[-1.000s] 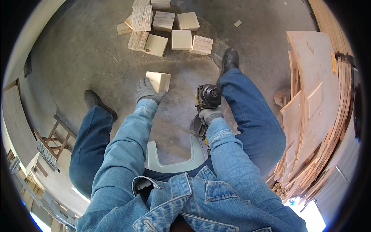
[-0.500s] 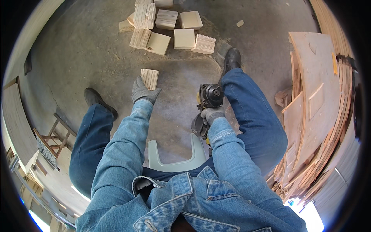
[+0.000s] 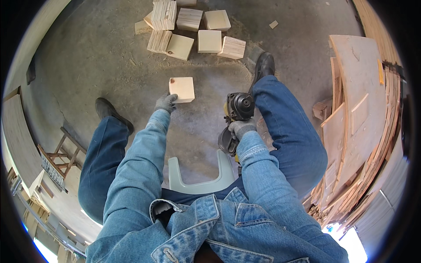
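My gloved left hand (image 3: 166, 103) grips a squarish wooden block (image 3: 181, 89) by its near left corner. The block's smooth, pale face is turned up, with a dark knot in its far left corner. Between my knees, my gloved right hand (image 3: 242, 128) is wrapped round a black and yellow power tool (image 3: 240, 106). The tool's round black head points away from me. Its working side is hidden from this view. Ahead on the floor lies a loose pile of similar layered blocks (image 3: 209, 41).
Below my arms is a pale green U-shaped stool edge (image 3: 193, 187). Plywood sheets and offcuts (image 3: 355, 101) lean in a stack at the right. A small wooden frame (image 3: 61, 153) stands at the left. One wood chip (image 3: 273, 24) lies on the concrete floor.
The block in my left hand has turned from its striped layered side to its smooth face and come slightly right. My right hand and the tool have hardly moved.
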A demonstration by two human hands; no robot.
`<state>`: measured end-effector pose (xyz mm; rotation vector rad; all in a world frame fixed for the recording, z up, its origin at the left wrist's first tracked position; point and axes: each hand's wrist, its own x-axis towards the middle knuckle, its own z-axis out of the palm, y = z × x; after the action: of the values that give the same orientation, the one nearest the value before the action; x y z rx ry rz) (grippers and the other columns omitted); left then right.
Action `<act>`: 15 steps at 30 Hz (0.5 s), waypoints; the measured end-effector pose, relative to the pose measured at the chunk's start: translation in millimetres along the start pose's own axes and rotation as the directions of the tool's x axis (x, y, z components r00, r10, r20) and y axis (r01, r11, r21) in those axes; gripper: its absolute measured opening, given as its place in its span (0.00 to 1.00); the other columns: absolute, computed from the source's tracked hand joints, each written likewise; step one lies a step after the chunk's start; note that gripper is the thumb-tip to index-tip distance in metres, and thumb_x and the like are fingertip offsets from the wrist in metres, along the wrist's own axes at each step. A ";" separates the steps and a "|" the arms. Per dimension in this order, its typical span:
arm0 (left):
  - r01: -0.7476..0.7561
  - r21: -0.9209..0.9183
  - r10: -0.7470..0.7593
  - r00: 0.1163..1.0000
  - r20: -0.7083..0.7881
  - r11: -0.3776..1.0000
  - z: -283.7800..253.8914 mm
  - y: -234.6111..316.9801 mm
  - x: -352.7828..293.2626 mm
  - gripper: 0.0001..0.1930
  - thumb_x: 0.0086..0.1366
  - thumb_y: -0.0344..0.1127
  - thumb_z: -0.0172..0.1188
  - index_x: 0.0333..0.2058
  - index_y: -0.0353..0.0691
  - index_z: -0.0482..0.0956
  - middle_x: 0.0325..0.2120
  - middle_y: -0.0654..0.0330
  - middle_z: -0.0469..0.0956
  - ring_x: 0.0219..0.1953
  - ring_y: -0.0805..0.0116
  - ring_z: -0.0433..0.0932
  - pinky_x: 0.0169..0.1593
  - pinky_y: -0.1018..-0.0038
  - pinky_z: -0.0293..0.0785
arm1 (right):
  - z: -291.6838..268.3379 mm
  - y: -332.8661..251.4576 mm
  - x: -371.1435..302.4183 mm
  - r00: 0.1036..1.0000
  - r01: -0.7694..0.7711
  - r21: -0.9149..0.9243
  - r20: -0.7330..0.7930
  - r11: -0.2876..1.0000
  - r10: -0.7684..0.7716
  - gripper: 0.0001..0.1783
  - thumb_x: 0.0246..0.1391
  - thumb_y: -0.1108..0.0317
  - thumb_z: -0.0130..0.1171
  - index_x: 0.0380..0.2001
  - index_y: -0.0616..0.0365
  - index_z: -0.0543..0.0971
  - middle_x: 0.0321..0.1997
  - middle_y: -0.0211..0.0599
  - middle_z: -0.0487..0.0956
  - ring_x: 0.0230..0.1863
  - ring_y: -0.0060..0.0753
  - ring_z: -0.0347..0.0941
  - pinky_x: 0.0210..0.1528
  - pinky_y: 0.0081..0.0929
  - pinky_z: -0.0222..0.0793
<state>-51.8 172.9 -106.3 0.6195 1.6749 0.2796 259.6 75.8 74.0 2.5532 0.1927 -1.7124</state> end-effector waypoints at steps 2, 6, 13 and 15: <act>0.013 0.370 0.013 0.998 -0.068 0.929 -2.4 -28.3 15.6 0.28 0.62 0.47 0.67 0.55 0.32 0.78 0.34 0.52 0.82 0.27 0.65 0.79 0.31 0.69 0.77 | 2.6 1.3 3.3 0.998 0.061 0.022 0.007 0.998 -0.061 0.05 0.42 0.80 0.64 0.27 0.65 0.81 0.19 0.39 0.79 0.16 0.33 0.75 0.19 0.32 0.72; -0.031 0.415 0.058 0.997 -0.053 0.909 2.6 -40.1 14.8 0.26 0.65 0.48 0.64 0.53 0.31 0.79 0.33 0.52 0.82 0.25 0.64 0.79 0.30 0.68 0.77 | 0.3 4.9 2.5 0.997 0.073 0.045 -0.025 0.996 -0.071 0.04 0.43 0.79 0.64 0.26 0.65 0.81 0.19 0.40 0.79 0.16 0.33 0.75 0.18 0.32 0.71; 0.069 0.229 -0.071 0.997 0.000 0.971 6.9 -33.5 9.4 0.22 0.66 0.47 0.64 0.48 0.32 0.81 0.31 0.55 0.82 0.26 0.65 0.79 0.30 0.68 0.78 | -4.2 -3.8 -10.6 1.000 -0.028 0.076 -0.004 0.997 0.028 0.06 0.45 0.75 0.67 0.30 0.63 0.83 0.21 0.37 0.81 0.19 0.31 0.77 0.23 0.31 0.72; 0.122 0.171 -0.138 0.987 0.088 0.978 17.7 -23.4 -5.4 0.21 0.66 0.46 0.64 0.46 0.33 0.82 0.29 0.56 0.81 0.26 0.65 0.79 0.30 0.68 0.78 | -4.7 -2.8 -13.1 1.000 -0.019 0.085 -0.002 0.996 0.020 0.06 0.46 0.75 0.67 0.30 0.63 0.83 0.21 0.37 0.81 0.19 0.31 0.77 0.23 0.31 0.72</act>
<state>-39.8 147.9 -117.3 0.6331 1.6445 0.0149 258.6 78.2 88.0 2.6078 0.0967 -1.7466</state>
